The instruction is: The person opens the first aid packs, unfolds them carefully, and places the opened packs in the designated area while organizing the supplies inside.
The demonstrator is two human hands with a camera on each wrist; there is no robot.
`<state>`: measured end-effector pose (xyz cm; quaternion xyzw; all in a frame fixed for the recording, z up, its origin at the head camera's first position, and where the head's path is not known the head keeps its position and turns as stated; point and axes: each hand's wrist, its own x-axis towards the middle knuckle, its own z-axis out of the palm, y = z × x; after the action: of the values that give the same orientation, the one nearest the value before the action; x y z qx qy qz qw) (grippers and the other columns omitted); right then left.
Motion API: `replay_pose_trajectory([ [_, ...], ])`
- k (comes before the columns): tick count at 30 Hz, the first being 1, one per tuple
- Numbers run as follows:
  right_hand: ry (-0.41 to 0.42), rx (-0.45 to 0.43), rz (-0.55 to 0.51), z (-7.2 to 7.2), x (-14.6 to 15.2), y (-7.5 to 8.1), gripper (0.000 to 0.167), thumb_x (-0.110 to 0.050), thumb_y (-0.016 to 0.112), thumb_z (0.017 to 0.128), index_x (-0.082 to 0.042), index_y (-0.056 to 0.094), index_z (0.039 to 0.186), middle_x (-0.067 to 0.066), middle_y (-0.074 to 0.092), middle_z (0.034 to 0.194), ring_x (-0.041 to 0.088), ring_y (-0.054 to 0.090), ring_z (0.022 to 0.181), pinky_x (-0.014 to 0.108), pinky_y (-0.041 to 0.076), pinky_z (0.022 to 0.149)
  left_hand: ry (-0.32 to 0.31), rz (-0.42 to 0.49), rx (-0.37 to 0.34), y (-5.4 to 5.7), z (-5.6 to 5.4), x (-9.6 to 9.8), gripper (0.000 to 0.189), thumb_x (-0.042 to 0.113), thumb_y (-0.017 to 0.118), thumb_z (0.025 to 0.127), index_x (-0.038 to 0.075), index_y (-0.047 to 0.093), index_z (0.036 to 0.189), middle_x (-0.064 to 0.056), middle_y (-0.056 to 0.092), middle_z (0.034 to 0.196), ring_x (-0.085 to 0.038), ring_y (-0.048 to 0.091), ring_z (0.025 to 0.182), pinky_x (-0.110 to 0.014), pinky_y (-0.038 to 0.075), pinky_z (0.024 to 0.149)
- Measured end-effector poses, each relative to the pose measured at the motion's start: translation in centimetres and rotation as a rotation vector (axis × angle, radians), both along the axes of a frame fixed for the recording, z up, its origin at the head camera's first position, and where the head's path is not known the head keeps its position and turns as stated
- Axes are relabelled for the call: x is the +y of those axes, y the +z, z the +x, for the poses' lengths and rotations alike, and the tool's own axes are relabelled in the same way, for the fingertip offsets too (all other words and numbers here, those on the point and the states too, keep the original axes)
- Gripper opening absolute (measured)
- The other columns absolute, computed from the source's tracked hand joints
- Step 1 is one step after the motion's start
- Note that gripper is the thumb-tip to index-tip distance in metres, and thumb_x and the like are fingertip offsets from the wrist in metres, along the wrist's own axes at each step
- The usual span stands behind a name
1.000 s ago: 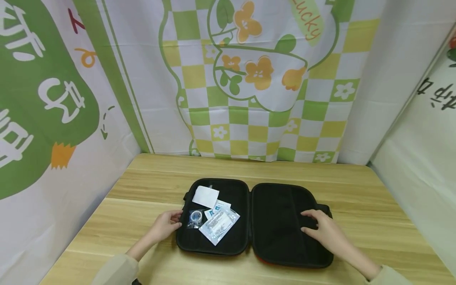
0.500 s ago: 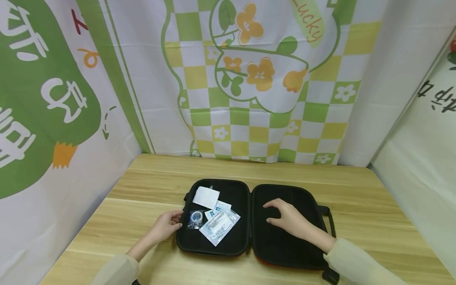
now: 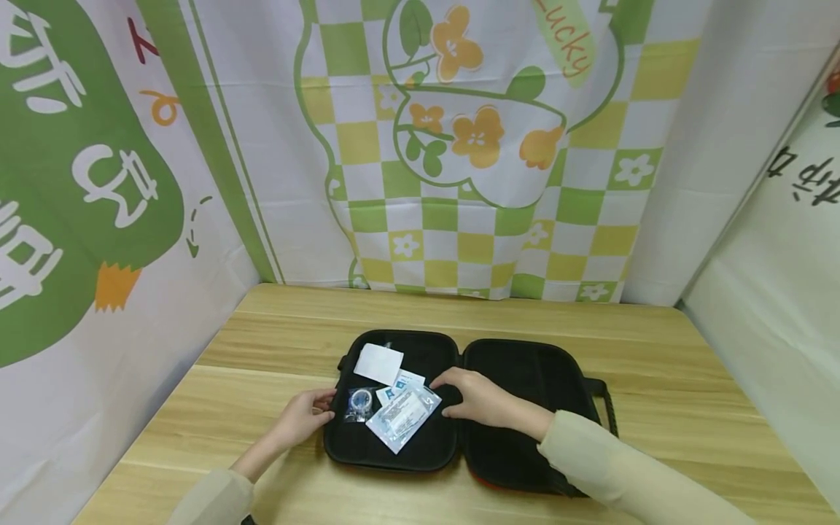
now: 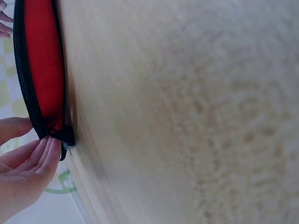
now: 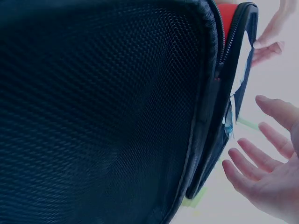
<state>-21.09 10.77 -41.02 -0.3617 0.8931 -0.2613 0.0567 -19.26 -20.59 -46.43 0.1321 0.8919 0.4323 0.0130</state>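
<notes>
An unfolded black zippered case [image 3: 429, 350] lies flat on the wooden table, its outer shell red in the left wrist view. My left hand [image 3: 303, 417] holds its left edge, thumb at the zippered rim and fingers against the red side [image 4: 44, 60]. Above the inner right part of the left half is my right hand [image 3: 482, 399], thumb and fingers spread with nothing between them. Its fingertips are close to a silvery-blue printed packet [image 3: 403, 418]. Beside that lie small blue-and-white packets [image 3: 408, 379], a white square packet [image 3: 379, 363] and a bagged roll of tape [image 3: 361, 400].
The case's right half [image 3: 502, 359] has a mesh lining [image 5: 117, 107] and a carry handle [image 3: 607, 401] at its outer side. Printed curtains [image 3: 426, 240] hang behind the table [image 3: 275, 343] and at both sides.
My right hand has moved left, from the outer side of the right half, across the hinge, to the packets. The left hand stays at the case's left edge.
</notes>
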Motion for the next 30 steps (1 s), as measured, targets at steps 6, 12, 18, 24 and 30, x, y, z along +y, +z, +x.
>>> replay_pose_trajectory([
  [6, 0.094, -0.032, 0.035, -0.8, -1.6, -0.7, 0.04, -0.009, 0.071, 0.072, -0.002, 0.058, 0.109, 0.011, 0.057, 0.111, 0.022, 0.052, 0.104, 0.035, 0.044, 0.088, 0.006, -0.004, -0.01, 0.0, 0.1, -0.1, 0.037, -0.008, 0.059, 0.074, -0.02, 0.05, 0.108, -0.025, 0.06, 0.092, -0.031, 0.059, 0.08, -0.033, 0.051, 0.069],
  [12, 0.191, -0.018, 0.064, -1.3, -2.5, -1.7, 0.046, -0.009, 0.073, 0.07, -0.002, 0.057, 0.112, 0.012, 0.056, 0.115, 0.023, 0.051, 0.107, 0.032, 0.042, 0.09, 0.016, -0.002, -0.011, -0.2, 0.0, -0.1, 0.037, -0.008, 0.059, 0.074, -0.019, 0.051, 0.108, -0.025, 0.06, 0.092, -0.03, 0.059, 0.08, -0.032, 0.052, 0.068],
  [18, 0.229, 0.018, 0.168, -1.5, -3.5, -2.4, 0.049, -0.012, 0.075, 0.068, -0.006, 0.058, 0.114, 0.011, 0.053, 0.122, 0.023, 0.048, 0.113, 0.032, 0.04, 0.094, 0.003, 0.003, -0.007, -0.3, -0.1, -0.2, 0.036, -0.009, 0.059, 0.074, -0.02, 0.05, 0.108, -0.026, 0.06, 0.092, -0.031, 0.059, 0.08, -0.032, 0.052, 0.068],
  [24, 0.238, 0.099, 0.271, -1.7, -4.4, -2.7, 0.052, -0.021, 0.076, 0.066, -0.012, 0.058, 0.114, 0.009, 0.05, 0.126, 0.024, 0.047, 0.113, 0.034, 0.042, 0.09, -0.002, -0.003, -0.005, -0.4, -0.3, -0.3, 0.037, -0.009, 0.058, 0.074, -0.02, 0.05, 0.108, -0.026, 0.059, 0.093, -0.031, 0.058, 0.08, -0.031, 0.052, 0.068],
  [30, 0.255, 0.134, 0.299, -2.1, -4.8, -3.2, 0.054, -0.025, 0.076, 0.066, -0.013, 0.058, 0.115, 0.009, 0.049, 0.126, 0.024, 0.047, 0.114, 0.034, 0.042, 0.091, -0.009, 0.0, 0.0, -0.3, -0.1, -0.3, 0.036, -0.009, 0.059, 0.074, -0.02, 0.05, 0.108, -0.025, 0.06, 0.092, -0.03, 0.059, 0.08, -0.031, 0.052, 0.068],
])
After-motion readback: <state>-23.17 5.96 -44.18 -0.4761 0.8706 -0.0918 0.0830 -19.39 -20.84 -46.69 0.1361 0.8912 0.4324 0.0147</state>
